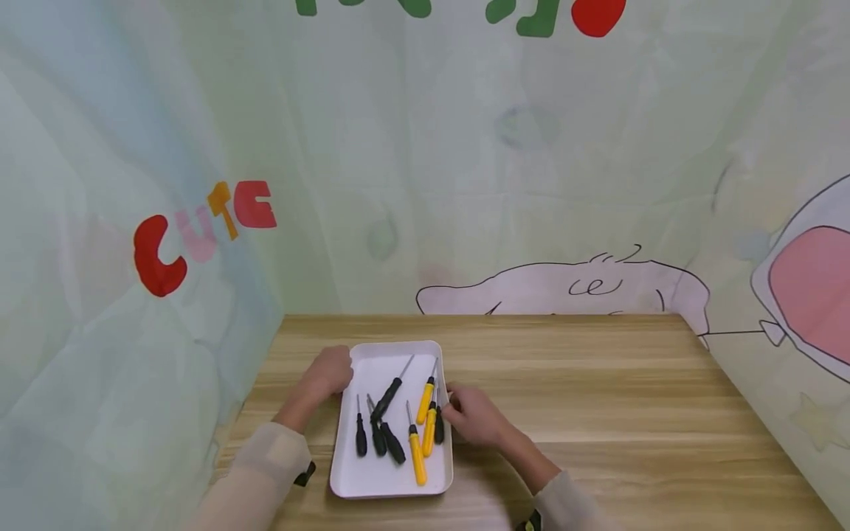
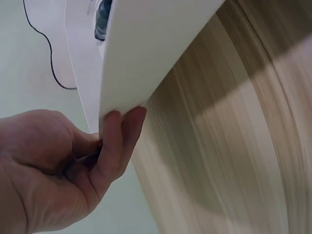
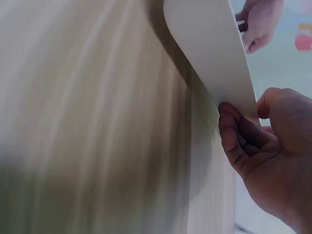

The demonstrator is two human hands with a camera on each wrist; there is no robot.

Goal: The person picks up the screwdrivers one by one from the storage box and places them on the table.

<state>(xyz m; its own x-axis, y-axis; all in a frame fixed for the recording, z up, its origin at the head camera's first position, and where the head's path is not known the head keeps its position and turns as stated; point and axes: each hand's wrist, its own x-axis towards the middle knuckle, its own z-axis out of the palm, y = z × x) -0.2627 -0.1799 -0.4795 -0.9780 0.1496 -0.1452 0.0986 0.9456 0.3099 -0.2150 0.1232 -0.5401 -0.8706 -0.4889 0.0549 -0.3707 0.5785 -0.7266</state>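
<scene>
A white rectangular tray (image 1: 358,481) carries several screwdrivers, some with black handles and some with yellow ones. My left hand (image 1: 334,370) grips its left rim near the far corner; in the left wrist view the fingers (image 2: 113,134) curl against the outer wall and the thumb lies on the inner side. On the opposite rim, my right hand (image 1: 474,414) pinches the edge between thumb and fingers (image 3: 233,129). One yellow screwdriver (image 1: 417,453) lies nearest the front, and a black screwdriver (image 1: 392,397) points to the far right.
The wood-grain table (image 1: 598,413) extends to the right of the tray. Printed fabric (image 1: 398,162) hangs behind it and along both sides, with coloured letters on the left and a balloon drawing (image 1: 813,284) on the right.
</scene>
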